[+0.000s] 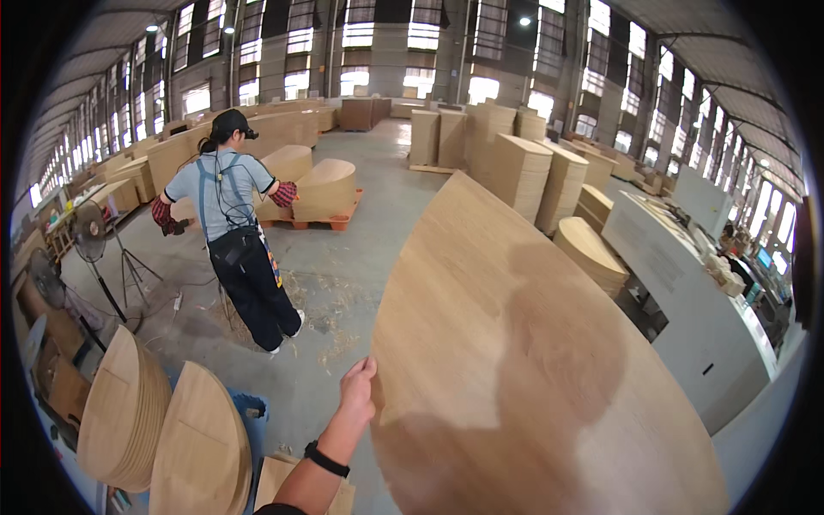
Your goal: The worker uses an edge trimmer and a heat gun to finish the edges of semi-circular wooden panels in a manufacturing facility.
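Note:
A large curved wooden panel (481, 343) with a pale grain fills the right half of the view, tilted up and tapering toward its far tip. My left hand (357, 391), with a black band on its wrist, grips the panel's left edge, fingers closed against the rim. My right hand does not show. A dark shadow lies across the panel's face. Below and left of my left forearm, two stacks of similar curved panels stand side by side, the left stack (124, 412) and the right stack (202, 442).
A person (232, 223) in checked gloves stands ahead on the left, among wood shavings (326, 318). Behind are curved boards on an orange pallet (330, 221). A white machine (687, 292) stands right, beside tall panel stacks (519, 176). Fans (90, 227) stand far left.

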Demonstrator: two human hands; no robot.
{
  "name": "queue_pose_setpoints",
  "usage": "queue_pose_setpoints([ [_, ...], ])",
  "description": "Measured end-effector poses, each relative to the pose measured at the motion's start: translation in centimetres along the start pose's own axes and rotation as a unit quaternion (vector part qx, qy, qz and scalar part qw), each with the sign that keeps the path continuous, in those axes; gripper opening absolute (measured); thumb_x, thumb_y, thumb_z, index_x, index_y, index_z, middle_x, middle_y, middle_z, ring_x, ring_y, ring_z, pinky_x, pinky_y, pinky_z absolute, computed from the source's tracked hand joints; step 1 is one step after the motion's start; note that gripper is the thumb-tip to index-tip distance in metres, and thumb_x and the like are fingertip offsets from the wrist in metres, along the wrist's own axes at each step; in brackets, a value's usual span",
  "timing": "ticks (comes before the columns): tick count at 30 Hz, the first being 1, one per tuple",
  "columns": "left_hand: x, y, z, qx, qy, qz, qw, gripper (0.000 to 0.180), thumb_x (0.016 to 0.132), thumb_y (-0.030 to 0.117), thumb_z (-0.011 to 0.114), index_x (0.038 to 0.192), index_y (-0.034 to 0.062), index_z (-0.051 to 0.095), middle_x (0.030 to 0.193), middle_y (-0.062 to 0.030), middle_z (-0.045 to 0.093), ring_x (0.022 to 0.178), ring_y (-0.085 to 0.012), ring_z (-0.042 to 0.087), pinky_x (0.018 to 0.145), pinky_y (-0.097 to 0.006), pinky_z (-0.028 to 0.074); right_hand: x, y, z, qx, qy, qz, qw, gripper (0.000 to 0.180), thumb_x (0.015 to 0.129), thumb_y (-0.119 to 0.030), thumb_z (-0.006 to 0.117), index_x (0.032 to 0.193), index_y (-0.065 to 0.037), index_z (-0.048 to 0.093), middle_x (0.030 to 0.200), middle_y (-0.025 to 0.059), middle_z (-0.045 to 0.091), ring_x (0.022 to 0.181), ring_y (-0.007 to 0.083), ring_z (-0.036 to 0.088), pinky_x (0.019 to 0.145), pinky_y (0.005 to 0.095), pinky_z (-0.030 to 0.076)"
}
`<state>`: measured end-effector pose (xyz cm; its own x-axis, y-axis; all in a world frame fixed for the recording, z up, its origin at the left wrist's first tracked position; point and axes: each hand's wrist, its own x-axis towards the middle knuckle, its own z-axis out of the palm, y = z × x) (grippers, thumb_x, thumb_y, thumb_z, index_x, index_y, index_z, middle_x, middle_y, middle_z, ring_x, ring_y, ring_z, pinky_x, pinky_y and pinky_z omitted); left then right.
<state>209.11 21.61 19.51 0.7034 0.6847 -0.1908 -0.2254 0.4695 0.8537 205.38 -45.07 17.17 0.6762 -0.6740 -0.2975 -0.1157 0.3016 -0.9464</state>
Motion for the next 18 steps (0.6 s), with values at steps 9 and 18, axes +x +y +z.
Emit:
queue_pose_setpoints([
  [9,27.6,-4.0,8.2,-0.103,0.199,-0.05,0.973,0.038,0.099,0.026,0.056,0.128,0.0019,0.057,0.126,-0.0095,0.061,0.111,-0.0244,0.058,0.097,-0.04,0.044,16.6,-2.1,34.9,-0.014,-0.102,0.015,0.995,0.031,0.092,-0.027,0.058,0.108,0.0,0.063,0.089,0.0083,0.065,0.076,0.0194,0.06,0.067,0.037,0.05],
  [18,55.8,-5.2,11.7,-0.014,0.331,-0.048,0.942,0.031,0.098,0.024,0.056,0.118,0.0008,0.061,0.113,-0.0079,0.064,0.099,-0.0206,0.059,0.089,-0.038,0.046,26.2,-1.1,67.4,-0.01,-0.115,0.003,0.993,0.032,0.092,-0.027,0.059,0.109,0.0,0.063,0.088,0.0078,0.065,0.075,0.0186,0.059,0.066,0.0366,0.05],
])
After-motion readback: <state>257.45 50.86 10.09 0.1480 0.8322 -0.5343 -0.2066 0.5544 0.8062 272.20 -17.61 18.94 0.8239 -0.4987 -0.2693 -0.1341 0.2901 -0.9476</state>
